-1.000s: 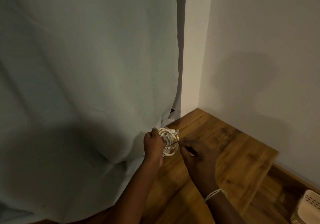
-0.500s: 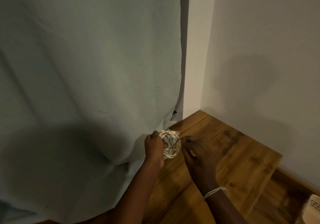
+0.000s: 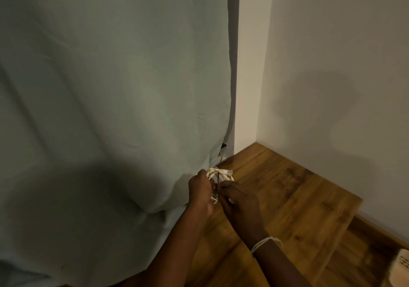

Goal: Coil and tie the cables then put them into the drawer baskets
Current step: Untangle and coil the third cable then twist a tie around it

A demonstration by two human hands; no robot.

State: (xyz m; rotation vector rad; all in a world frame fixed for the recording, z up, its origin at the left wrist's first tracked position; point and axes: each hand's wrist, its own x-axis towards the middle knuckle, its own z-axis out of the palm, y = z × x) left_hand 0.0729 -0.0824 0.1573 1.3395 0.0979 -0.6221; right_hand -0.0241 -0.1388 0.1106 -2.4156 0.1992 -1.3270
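A small coil of cream-white cable [image 3: 221,174] is held above the wooden desk top [image 3: 287,193], close to the curtain's edge. My left hand [image 3: 200,192] grips the coil's left side, fingers curled round the loops. My right hand [image 3: 238,200] is against the coil's lower right and pinches a thin dark tie [image 3: 218,178] that crosses the loops. The lower part of the coil is hidden behind both hands. A plug end shows at the top of the coil.
A large pale green curtain [image 3: 110,109] fills the left and bulges toward my arms. White walls [image 3: 332,87] meet in a corner behind the desk. A white perforated basket [image 3: 401,269] shows at the bottom right edge, below the desk.
My right hand has moved left, closing in on the coil until it meets my left hand. The dark tie, stretched out to the right before, now lies across the loops.
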